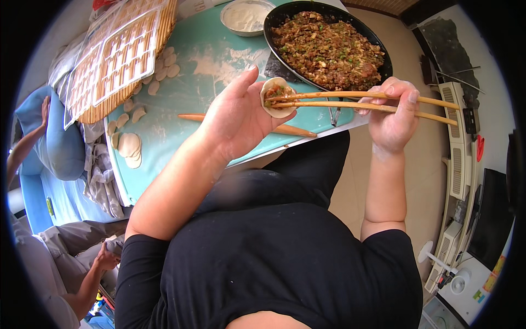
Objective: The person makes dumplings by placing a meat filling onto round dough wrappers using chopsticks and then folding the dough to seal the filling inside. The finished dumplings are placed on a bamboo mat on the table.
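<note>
Cupped on the fingers of my left hand (233,118) lies a round dumpling wrapper (280,113) with brown and green filling in its middle. A pair of wooden chopsticks (329,104) is gripped in my right hand (393,123), their tips touching that filling. Just beyond my hands sits a black pan (388,61) heaped with minced filling (329,49). Below my left hand a wooden rolling pin (294,131) lies on the green table mat (186,148), its middle hidden by my wrist.
Loose wrappers (130,144) lie at the left of the mat. A white divided tray (123,57) on a woven mat (93,115) overhangs the table's left side. A bowl of flour (246,16) stands at the back. At left, another person's hand (107,256) shows beside a blue sofa (41,192).
</note>
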### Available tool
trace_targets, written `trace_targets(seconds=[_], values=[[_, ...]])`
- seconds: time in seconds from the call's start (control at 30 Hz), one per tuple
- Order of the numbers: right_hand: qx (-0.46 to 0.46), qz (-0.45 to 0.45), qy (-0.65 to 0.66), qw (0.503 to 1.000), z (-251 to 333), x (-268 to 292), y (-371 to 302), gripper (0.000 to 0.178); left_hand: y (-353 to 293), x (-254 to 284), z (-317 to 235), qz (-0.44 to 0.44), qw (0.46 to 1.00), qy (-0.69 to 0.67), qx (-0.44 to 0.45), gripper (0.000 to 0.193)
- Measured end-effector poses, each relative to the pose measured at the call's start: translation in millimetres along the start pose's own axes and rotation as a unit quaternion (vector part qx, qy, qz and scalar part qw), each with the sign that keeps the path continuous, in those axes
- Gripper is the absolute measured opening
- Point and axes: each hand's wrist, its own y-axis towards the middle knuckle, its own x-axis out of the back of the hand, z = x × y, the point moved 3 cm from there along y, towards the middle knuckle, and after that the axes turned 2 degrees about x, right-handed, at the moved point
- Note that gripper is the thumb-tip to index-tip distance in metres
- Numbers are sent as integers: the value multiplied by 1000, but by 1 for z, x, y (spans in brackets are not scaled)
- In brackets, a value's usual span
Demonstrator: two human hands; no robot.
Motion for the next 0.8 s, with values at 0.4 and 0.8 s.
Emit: trace_targets(seconds=[0.4, 0.8], values=[[-51, -323, -64, 943, -14, 68, 9, 38, 5, 6, -3, -16, 1000, 7, 7, 60], [-86, -129, 63, 986, 10, 25, -3, 35, -4, 0, -2, 13, 1000, -17, 17, 56]])
